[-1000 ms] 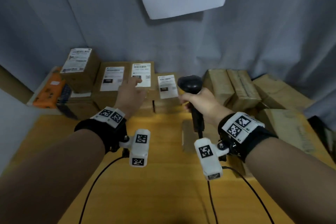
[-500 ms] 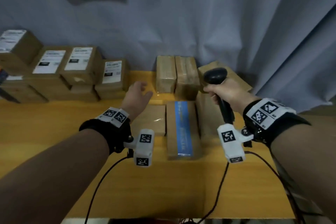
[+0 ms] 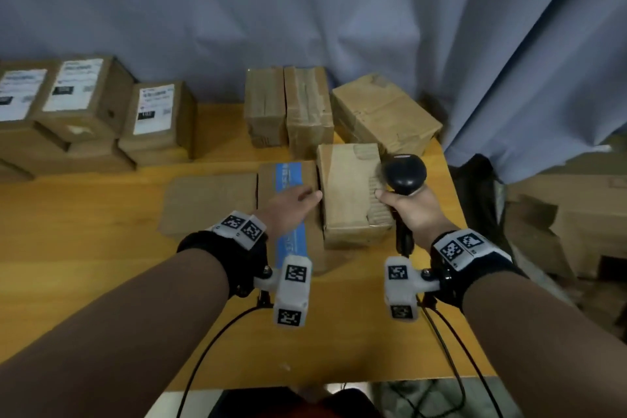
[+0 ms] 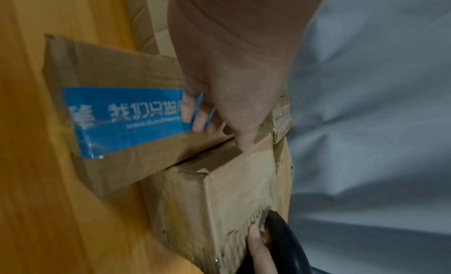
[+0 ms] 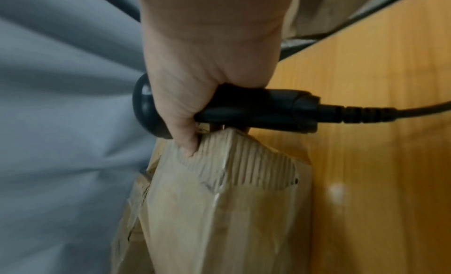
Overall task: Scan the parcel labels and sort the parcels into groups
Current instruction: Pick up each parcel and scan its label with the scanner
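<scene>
A brown parcel with a blue tape strip [image 3: 288,176] [image 4: 122,112] lies on the wooden table [image 3: 101,248]. A plain brown parcel with a torn corrugated side [image 3: 346,193] [image 4: 231,191] [image 5: 219,210] sits against its right side. My left hand [image 3: 305,195] [image 4: 214,123] hovers over the taped parcel with fingers loosely bent. Its fingertips touch the seam between the two parcels. My right hand [image 3: 403,207] [image 5: 195,114] grips the black corded barcode scanner [image 3: 403,173] [image 5: 256,106] at the torn parcel's right edge, its thumb on the corrugated tear. No labels show on these two parcels.
Labelled parcels [image 3: 152,112] are stacked at the back left. Unlabelled ones [image 3: 288,105] [image 3: 383,112] stand at the back by the grey curtain [image 3: 339,10]. A flat parcel [image 3: 210,204] lies left of the taped one. More boxes [image 3: 570,214] sit beyond the table's right edge.
The view has swung right, away from the labelled stack. My left hand left the labelled parcels and came onto the blue-taped parcel. The scanner hand came down beside the torn parcel.
</scene>
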Tool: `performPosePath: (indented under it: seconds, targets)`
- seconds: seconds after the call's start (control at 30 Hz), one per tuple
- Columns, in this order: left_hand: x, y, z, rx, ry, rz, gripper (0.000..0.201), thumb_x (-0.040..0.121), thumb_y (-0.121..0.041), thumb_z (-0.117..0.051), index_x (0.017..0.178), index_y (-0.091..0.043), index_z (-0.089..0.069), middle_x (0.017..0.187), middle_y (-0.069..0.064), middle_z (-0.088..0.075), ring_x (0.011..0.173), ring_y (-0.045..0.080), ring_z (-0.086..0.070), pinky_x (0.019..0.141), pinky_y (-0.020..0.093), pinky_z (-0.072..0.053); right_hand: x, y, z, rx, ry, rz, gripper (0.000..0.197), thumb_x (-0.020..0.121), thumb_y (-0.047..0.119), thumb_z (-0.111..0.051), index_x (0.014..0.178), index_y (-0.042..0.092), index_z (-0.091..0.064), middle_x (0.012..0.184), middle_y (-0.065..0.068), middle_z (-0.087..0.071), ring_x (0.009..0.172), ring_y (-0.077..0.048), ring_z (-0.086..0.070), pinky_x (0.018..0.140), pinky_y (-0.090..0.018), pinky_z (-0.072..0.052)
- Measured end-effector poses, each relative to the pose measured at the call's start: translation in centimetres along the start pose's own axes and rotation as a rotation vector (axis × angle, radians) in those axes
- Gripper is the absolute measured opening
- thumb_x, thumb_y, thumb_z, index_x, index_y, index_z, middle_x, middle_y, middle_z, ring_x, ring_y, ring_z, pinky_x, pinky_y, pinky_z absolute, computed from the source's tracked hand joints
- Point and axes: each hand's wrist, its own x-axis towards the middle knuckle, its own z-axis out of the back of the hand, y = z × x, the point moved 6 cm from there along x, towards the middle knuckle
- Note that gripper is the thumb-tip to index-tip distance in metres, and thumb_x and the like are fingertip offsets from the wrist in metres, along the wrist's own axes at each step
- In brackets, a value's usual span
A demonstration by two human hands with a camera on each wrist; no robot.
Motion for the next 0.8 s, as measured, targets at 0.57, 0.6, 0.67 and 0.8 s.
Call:
performPosePath:
  seconds: [0.57, 0.6, 0.67, 0.8]
  targets:
    - [1.0, -1.4, -1.3, -0.022, 0.001, -0.054, 0.052, 0.093, -0.042, -0.059, 0.136, -0.014, -0.046, 0.13, -0.003, -0.052, 0.114, 0.014, -0.05, 0.097, 0.031, -0.04, 1.3, -1.1, 3.3, -0.276, -0.129, 0.024, 0.021, 0.076, 0.0, -0.066, 0.095, 0.005, -0.06, 0.08, -0.008, -0.057, 0.081, -0.025, -0.055, 0.07, -0.03, -0.039]
    - [0.8, -1.3, -1.1, -0.037, -0.003, -0.042, 0.058, 0.091, -0.044, -0.062, 0.137, -0.015, -0.043, 0.132, -0.004, -0.051, 0.119, 0.016, -0.05, 0.102, 0.035, -0.041, 1.2, -1.5, 2.8, -0.282, -0.107, 0.0, 0.022, 0.076, 0.0, -0.067, 0.096, 0.004, -0.061, 0.081, -0.009, -0.057, 0.081, -0.025, -0.055, 0.069, -0.03, -0.039]
    - [0.7, -0.9, -0.5, -0.096, -0.018, -0.023, 0.068, 0.085, -0.043, -0.069, 0.14, -0.016, -0.04, 0.134, -0.004, -0.052, 0.123, 0.019, -0.05, 0.105, 0.04, -0.042, 0.9, -2.0, 1.6, -0.286, -0.045, -0.029, 0.018, 0.076, 0.0, -0.068, 0.093, 0.005, -0.062, 0.078, -0.009, -0.058, 0.08, -0.026, -0.056, 0.066, -0.03, -0.041]
    - [0.2, 1.0, 1.2, -0.175, -0.077, -0.017, 0.048, 0.082, -0.034, -0.075, 0.122, -0.019, -0.053, 0.115, -0.007, -0.061, 0.11, 0.016, -0.059, 0.09, 0.032, -0.047, 0.1, -2.1, -2.1, -0.252, 0.091, 0.007, 0.017, 0.077, 0.0, -0.068, 0.083, 0.013, -0.059, 0.07, 0.001, -0.056, 0.08, -0.025, -0.056, 0.07, -0.032, -0.041]
